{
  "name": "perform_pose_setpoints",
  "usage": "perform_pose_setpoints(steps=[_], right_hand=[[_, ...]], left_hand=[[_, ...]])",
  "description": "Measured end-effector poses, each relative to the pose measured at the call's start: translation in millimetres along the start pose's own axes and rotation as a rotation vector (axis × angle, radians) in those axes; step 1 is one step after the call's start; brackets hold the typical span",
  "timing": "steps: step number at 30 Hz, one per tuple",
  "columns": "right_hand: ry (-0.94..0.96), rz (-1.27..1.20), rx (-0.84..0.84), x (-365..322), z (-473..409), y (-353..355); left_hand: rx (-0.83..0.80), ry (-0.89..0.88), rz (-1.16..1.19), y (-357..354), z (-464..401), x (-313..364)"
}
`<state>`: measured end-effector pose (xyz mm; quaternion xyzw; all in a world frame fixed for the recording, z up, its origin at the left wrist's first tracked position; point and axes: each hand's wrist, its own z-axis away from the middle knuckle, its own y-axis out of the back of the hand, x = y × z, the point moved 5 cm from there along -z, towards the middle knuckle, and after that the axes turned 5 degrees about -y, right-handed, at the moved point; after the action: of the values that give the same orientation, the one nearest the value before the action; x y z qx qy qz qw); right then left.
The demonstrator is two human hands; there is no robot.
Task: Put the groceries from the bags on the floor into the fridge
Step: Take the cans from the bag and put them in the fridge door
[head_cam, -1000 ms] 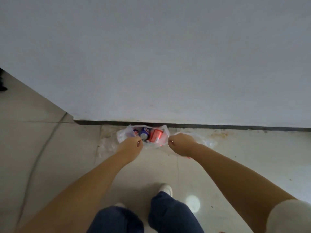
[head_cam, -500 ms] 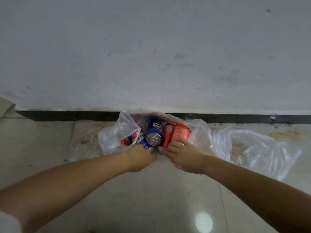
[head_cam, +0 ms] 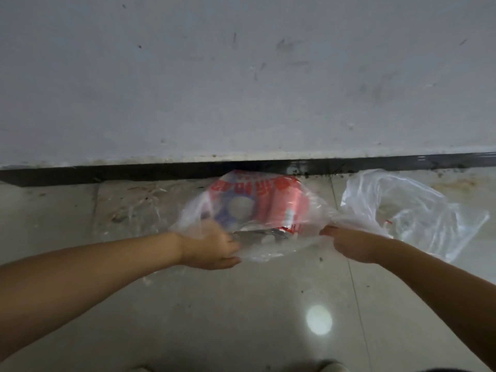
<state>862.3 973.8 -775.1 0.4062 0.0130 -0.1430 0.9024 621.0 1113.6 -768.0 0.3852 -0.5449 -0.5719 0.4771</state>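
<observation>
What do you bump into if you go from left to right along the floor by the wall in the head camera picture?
left hand → bag with cans → right hand → second clear bag, lying crumpled beside it on the floor.

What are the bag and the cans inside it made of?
The bag looks like thin clear plastic: it is see-through, crinkly and shiny. The cans are probably metal with glossy red and blue print; blur leaves that unsure.
</observation>
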Motion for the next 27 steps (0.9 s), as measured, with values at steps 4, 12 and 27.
perform_pose_setpoints(steps=[4, 12, 27], right_hand=[[-0.012, -0.284, -0.073, -15, -12, 26], [-0.060, -0.803, 0.146, -16, -58, 86], [-0.113, -0.626, -0.007, -61, -100, 95]], left_hand=[[-0.231, 0.392, 0.038, -51, 25, 13], [0.032, 0.348, 0.154, -1, 49, -36], [0.390, 1.388, 1.233, -23, 115, -36]])
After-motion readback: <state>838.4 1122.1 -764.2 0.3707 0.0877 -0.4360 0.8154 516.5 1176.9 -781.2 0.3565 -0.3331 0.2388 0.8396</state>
